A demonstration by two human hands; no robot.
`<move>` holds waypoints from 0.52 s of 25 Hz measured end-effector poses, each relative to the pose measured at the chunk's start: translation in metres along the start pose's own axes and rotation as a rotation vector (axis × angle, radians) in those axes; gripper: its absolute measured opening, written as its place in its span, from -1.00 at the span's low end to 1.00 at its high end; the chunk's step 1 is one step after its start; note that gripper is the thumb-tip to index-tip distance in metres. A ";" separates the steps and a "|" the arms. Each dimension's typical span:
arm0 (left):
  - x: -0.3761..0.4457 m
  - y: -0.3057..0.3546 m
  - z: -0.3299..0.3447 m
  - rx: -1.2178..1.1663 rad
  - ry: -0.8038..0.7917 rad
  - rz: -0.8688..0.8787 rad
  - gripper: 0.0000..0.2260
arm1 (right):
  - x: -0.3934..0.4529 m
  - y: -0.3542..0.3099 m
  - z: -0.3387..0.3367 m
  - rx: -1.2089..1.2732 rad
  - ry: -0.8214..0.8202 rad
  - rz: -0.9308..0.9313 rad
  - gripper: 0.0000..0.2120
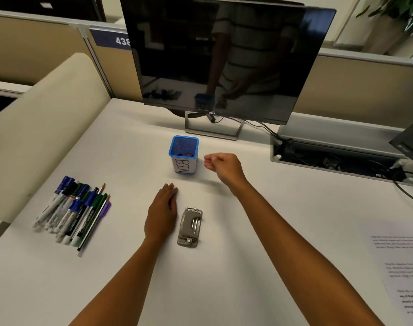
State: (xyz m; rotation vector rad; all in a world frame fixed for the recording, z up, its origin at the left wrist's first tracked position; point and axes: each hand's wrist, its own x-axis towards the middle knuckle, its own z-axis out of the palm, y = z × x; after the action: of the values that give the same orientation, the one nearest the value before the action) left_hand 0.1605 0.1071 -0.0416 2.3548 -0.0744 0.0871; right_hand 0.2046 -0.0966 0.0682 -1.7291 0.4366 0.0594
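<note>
Blue mesh bin (184,165), labelled "BIN", stands upright mid-counter (271,220), in front of the monitor (224,57) stand.

Status:
- Right grip (220,164) hovers just right of the bin at about rim height, not touching it. Fingers are curled in, thumb against fingertips, and nothing shows between them. If it pinches something tiny, it's too small to tell.
- Left grip (162,215) lies flat on the counter, released, fingers straight and pointing far. It sits near-left of the bin, just beside the grey metal punch (189,227); contact unclear, I'd say a thin gap.
- Punch lies flat on the counter, near side of the bin, nobody holding it.
- Pile of markers and pens (73,212) is well off to the left, bunched side by side, untouched.
- Bin interior: mesh is dark, maybe something pale at the bottom, can't confirm.

Read: the job looks like loading desk items into the bin. At best one small item is in. Punch and the whole pen pile are not yet binned, so most of the work is left. Early stage.

Printed sheets (403,267) at near right, not involved.
</note>
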 end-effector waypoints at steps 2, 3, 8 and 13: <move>0.000 0.000 0.000 0.000 -0.007 -0.001 -0.70 | 0.012 -0.024 0.016 -0.052 -0.016 -0.032 -0.72; 0.000 0.000 0.001 0.001 -0.009 0.000 -0.70 | 0.018 -0.032 0.022 -0.092 -0.021 -0.049 -0.71; 0.001 -0.001 0.002 0.004 -0.004 -0.015 -0.70 | 0.034 -0.049 0.033 -0.283 -0.053 -0.113 -0.72; 0.000 -0.001 0.002 0.002 -0.002 -0.012 -0.70 | 0.033 -0.058 0.030 -0.332 -0.011 -0.162 -0.79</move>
State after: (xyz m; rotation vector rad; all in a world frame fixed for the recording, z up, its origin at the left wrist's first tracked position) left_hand 0.1607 0.1063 -0.0442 2.3572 -0.0611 0.0792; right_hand 0.2595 -0.0678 0.1074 -2.0843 0.2882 0.0256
